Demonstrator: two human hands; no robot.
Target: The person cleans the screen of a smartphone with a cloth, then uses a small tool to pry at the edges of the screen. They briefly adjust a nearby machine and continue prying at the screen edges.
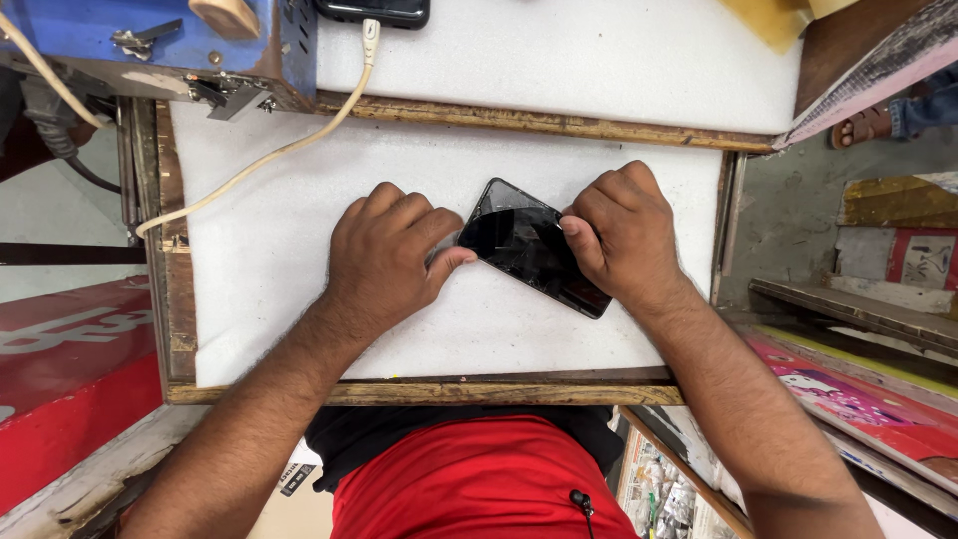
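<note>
Both hands meet on a phone (532, 247) in the head view, one at each end. Left hand (387, 262) sits curled at the phone's left edge, knuckles up, thumb pressed against the near left corner; something thin and grey shows between thumb and forefinger there, too small to tell what it is. Right hand (625, 232) lies over the phone's right end, fingers folded down on it, thumb tip resting on the glass near the far edge. Each hand is closed on the phone, and the two are apart, with the dark screen bare between them.

Seen from above, the phone is a flat black slab with rounded corners, lying face up and turned diagonally, its left end farther from the person than its right end. Its glass is glossy and dark, with faint pale reflections across it; the screen is unlit. The lower right corner sticks out from under the right hand.

Under the phone lies a white foam sheet (299, 299), set in a worn wooden frame (429, 391). A cream cable (289, 148) runs across the foam left of the phone and rises to a second dark device (374, 10) beyond it, at the picture's top edge. Farther left of that stands a blue metal box (150, 40). Nearer than the phone, past the frame, is the person's red shirt (479, 479). Well to the right of the phone, a sandalled foot (863, 125) of another person shows on the floor.
</note>
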